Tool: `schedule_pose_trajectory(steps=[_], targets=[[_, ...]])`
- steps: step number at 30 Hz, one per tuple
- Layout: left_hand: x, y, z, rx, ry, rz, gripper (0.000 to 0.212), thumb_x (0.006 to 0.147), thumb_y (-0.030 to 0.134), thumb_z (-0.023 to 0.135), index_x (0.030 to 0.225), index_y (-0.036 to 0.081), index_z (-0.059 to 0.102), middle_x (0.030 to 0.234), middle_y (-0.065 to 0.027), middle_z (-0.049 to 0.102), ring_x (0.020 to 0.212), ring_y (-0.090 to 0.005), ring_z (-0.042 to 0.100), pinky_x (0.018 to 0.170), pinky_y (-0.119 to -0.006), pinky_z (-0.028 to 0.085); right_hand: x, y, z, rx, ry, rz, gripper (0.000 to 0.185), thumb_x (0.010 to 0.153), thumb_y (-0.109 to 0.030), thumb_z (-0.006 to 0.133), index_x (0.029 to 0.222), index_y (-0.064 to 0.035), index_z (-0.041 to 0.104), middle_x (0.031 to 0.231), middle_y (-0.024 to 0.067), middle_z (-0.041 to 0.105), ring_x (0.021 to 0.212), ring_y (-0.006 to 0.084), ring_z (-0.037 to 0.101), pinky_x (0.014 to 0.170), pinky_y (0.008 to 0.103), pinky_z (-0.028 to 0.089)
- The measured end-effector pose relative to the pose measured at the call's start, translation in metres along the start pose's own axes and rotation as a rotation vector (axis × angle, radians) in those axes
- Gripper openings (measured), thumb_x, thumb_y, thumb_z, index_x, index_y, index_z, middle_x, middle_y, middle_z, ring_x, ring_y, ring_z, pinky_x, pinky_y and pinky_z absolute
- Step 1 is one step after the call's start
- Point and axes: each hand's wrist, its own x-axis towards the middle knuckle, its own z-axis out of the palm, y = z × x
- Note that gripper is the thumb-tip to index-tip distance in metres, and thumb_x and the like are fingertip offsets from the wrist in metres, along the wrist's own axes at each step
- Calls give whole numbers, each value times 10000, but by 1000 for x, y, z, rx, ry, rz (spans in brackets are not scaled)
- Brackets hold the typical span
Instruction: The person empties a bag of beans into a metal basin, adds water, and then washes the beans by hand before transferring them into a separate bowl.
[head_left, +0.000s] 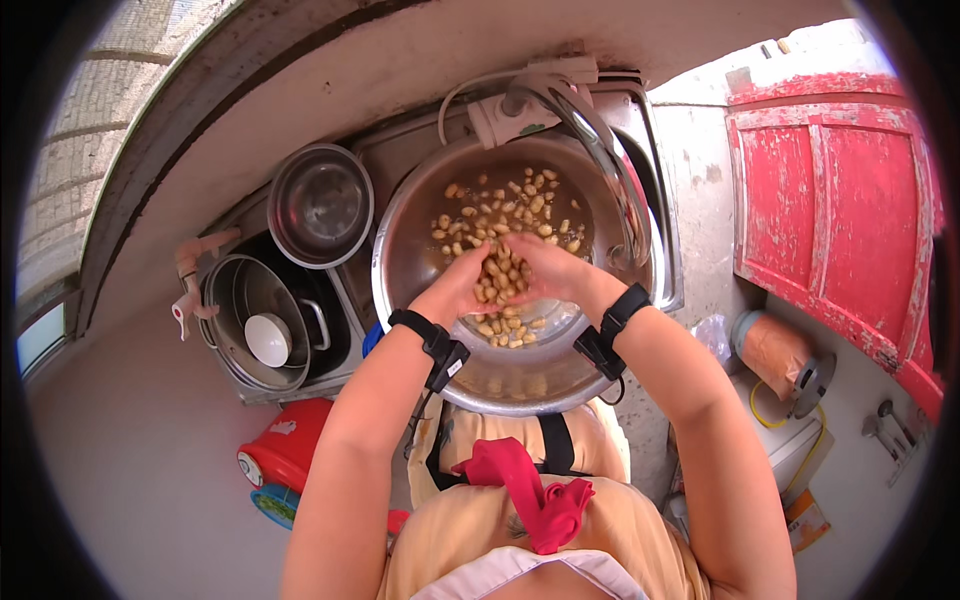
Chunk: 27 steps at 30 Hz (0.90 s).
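Observation:
Both my hands are inside a large metal basin (499, 390) that stands over a steel sink. My left hand (461, 283) and my right hand (551, 268) are cupped towards each other around a heap of unshelled peanuts (504, 277). More peanuts lie in the brownish water beyond my hands, and a small group rests nearer to me. The fingertips are partly hidden among the peanuts. A curved chrome faucet (611, 157) arches over the basin's right side; whether water runs from it cannot be told. Each wrist wears a black strap with a small device.
Left of the basin are an empty metal bowl (321, 206) and a pot (259, 375) holding a white bowl (268, 340). A pinkish tap (196, 281) juts from the wall. A red container (289, 442) stands lower left, a red door (832, 202) at the right.

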Motion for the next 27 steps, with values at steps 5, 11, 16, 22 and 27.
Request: schedule_pose_trajectory(steps=[5,11,16,22,27], targets=[[-49,18,27,237,198,332,408,911,227,403,1307,171,326,1270,-42,391,1093,-224,466,803,-421,476,-24,-12,1,-817,135,-511,383,848,-291,506,1192,-130,464,1147,198,484,844,337,603,721,386,500],[-51,27,20,345,205,348,465,892,214,412,1339,147,305,1336,-79,342,956,-269,558,746,-331,499,-3,40,58,-858,-1000,-398,382,780,-173,565,1159,-174,518,1017,152,561,881,337,582,758,427,469],[-44,34,-7,390,268,400,340,913,228,419,1164,13,502,990,-68,611,845,-161,594,707,-266,466,9,1,29,-772,-207,-594,301,788,-144,548,1088,-135,564,1046,131,563,894,289,584,725,413,477],[10,37,-33,554,674,1011,383,860,205,493,1212,53,497,1109,-135,562,1040,-225,524,890,-289,393,34,-23,-24,-597,635,-724,358,798,-199,559,1149,-145,520,1143,133,512,1062,325,494,846,399,435],[25,33,10,-209,234,641,308,901,249,457,1130,50,512,1058,-97,568,997,-216,542,838,-314,438,56,21,8,-136,174,-492,594,779,-303,652,1268,-88,392,1178,213,486,1080,324,487,917,364,389]])
